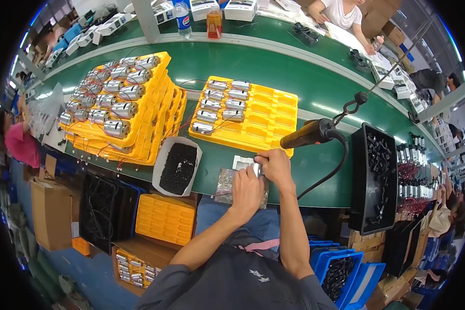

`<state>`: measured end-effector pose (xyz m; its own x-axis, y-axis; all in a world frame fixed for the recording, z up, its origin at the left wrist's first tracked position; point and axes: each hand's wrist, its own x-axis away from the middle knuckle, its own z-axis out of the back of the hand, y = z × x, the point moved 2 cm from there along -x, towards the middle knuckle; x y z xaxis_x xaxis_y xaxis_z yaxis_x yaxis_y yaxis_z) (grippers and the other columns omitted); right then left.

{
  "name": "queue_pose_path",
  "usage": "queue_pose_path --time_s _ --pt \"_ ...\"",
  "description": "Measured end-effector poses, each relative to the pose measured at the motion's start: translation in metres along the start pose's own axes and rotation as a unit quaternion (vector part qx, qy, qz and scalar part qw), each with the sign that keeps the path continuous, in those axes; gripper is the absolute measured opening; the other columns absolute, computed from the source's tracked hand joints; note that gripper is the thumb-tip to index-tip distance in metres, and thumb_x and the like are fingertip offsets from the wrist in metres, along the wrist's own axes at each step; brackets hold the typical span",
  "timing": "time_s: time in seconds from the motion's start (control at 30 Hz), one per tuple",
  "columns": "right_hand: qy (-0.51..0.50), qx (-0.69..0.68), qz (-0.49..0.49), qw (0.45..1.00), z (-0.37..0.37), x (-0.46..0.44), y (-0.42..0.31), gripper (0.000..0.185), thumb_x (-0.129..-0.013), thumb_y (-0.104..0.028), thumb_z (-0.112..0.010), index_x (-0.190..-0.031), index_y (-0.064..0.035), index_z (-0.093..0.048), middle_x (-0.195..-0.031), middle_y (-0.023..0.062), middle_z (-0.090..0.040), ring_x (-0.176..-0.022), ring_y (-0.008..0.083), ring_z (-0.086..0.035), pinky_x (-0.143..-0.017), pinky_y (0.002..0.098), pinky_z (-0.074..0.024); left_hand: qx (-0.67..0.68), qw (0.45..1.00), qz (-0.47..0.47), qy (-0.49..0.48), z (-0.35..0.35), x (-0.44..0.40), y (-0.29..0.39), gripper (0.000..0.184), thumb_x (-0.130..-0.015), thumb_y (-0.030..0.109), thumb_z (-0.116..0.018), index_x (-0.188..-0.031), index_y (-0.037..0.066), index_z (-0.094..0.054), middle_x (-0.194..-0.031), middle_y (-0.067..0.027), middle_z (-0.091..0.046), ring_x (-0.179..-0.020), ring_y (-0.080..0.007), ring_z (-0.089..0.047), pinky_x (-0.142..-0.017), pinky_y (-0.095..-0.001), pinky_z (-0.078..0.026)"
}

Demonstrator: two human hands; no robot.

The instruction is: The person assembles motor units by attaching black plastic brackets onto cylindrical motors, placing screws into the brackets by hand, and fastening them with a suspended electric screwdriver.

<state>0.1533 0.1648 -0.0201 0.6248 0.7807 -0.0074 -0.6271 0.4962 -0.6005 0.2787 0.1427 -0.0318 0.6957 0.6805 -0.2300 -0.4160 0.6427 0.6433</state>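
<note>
Near the bench's front edge, my left hand (247, 189) is closed around a small silver motor (257, 168). My right hand (277, 167) meets it from the right, its fingers pinched together at the motor's upper end; whatever sits between those fingertips is hidden. Beneath both hands lies a clear plastic bag or sheet (225, 182) with a red wire by it. A yellow tray (271, 111) just beyond holds several silver motors in its left pockets. Left of my hands stands a white box (160, 168) filled with small black parts. A black and orange electric screwdriver (307, 133) hangs to the upper right.
Stacked yellow trays (160, 108) with wired motors stand at left. A long black bin (356, 191) of black parts is at right, past the screwdriver's cable (336, 173). Blue bins (354, 258) sit below. Across the bench are bottles (183, 20) and a person (343, 15).
</note>
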Motion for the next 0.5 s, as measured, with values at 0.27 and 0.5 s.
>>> queue_pose_path --time_s 0.27,0.5 --pt "0.012 -0.055 0.008 0.998 -0.006 -0.001 -0.003 0.015 -0.077 -0.021 -0.066 -0.079 -0.0071 -0.072 -0.070 0.0186 -0.064 -0.070 0.0371 -0.062 -0.065 0.0431 -0.0488 -0.010 1.000 0.024 -0.018 0.006 -0.001 -0.004 0.029 -0.081 0.011 -0.062 -0.099 -0.007 -0.050 -0.084 -0.0253 -0.052 -0.081 -0.0417 -0.050 -0.072 -0.0497 -0.040" --pt "0.077 -0.057 0.108 0.990 -0.008 0.010 -0.002 0.018 -0.079 -0.010 -0.064 -0.094 0.0002 -0.066 -0.085 0.0217 -0.062 -0.082 0.0396 -0.059 -0.073 0.0435 -0.0466 -0.007 0.996 -0.050 0.077 0.043 0.005 -0.015 0.034 -0.082 0.016 -0.062 -0.105 -0.007 -0.053 -0.092 -0.0229 -0.055 -0.086 -0.0383 -0.053 -0.077 -0.0462 -0.043"
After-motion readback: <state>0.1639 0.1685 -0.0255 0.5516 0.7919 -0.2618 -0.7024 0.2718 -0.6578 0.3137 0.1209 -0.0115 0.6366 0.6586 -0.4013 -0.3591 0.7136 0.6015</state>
